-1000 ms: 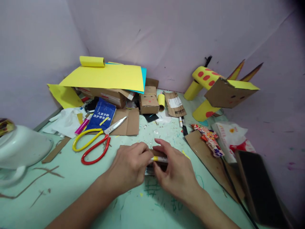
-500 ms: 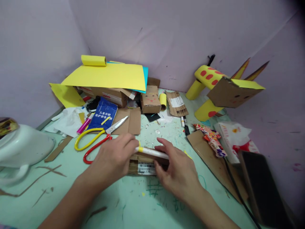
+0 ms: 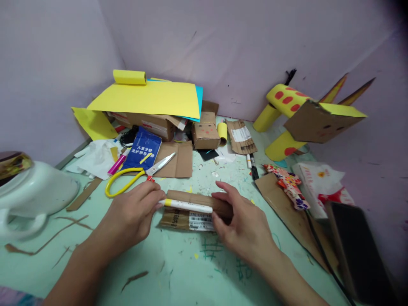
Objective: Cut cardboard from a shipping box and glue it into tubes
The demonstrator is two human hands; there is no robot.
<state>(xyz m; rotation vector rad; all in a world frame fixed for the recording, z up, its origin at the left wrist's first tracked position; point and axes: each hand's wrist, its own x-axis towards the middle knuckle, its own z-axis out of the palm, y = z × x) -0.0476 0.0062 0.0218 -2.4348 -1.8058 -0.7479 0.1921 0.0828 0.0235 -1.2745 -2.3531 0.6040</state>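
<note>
The left hand (image 3: 135, 210) pinches the nine-o'clock end of a white marker (image 3: 188, 206) over folded cardboard (image 3: 176, 218). The right hand (image 3: 248, 225), partly spread, clasps the cardboard's three-o'clock end. Scissors (image 3: 161, 165) lie toward ten o'clock from the cardboard.

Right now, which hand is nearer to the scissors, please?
The left hand. It is just in front of the scissors, hiding part of the red handle; the right hand is farther off, to their right, at the brown cardboard.
</note>
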